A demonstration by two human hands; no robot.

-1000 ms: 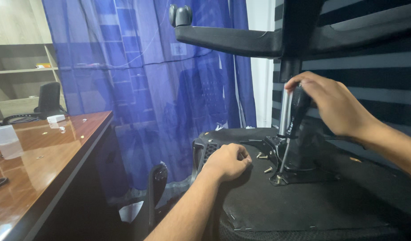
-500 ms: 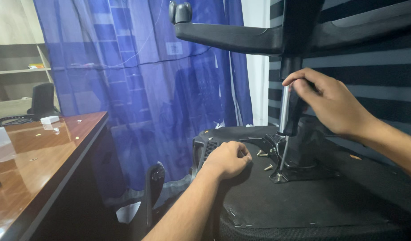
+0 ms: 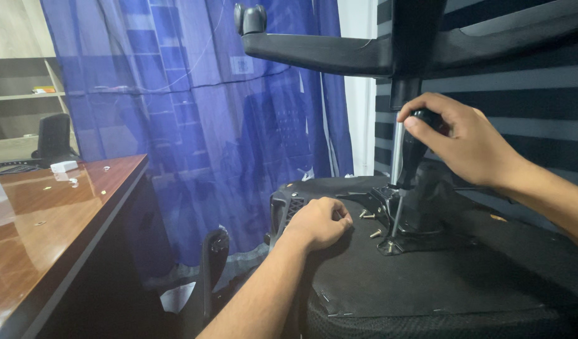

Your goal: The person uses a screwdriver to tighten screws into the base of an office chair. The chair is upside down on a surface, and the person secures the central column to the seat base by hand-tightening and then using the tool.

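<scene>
The screwdriver [image 3: 407, 164] stands nearly upright, its long axis running from 12 to 6 o'clock, with the dark handle at the top and the thin metal shaft dropping to a screw in the metal mounting plate [image 3: 402, 216] on the underside of an upturned office chair seat [image 3: 427, 276]. The right hand [image 3: 464, 143] wraps the handle from the 3 o'clock side, fingers pressed together around it, so the tip lies straight below the grip. The left hand [image 3: 320, 221] rests at about 9 o'clock from the tip, curled into a loose fist with its knuckles on the seat's black fabric; whether it pinches anything cannot be told. It is the nearer hand to the loose screws [image 3: 371, 225], which lie between it and the plate. Just beside the screwdriver, the chair's chrome column [image 3: 397, 150] rises to the star base [image 3: 326, 51] overhead, a caster [image 3: 250, 19] at its end. At 9 o'clock stands a glossy wooden desk [image 3: 57, 220], and behind hangs a blue curtain [image 3: 195, 113].
</scene>
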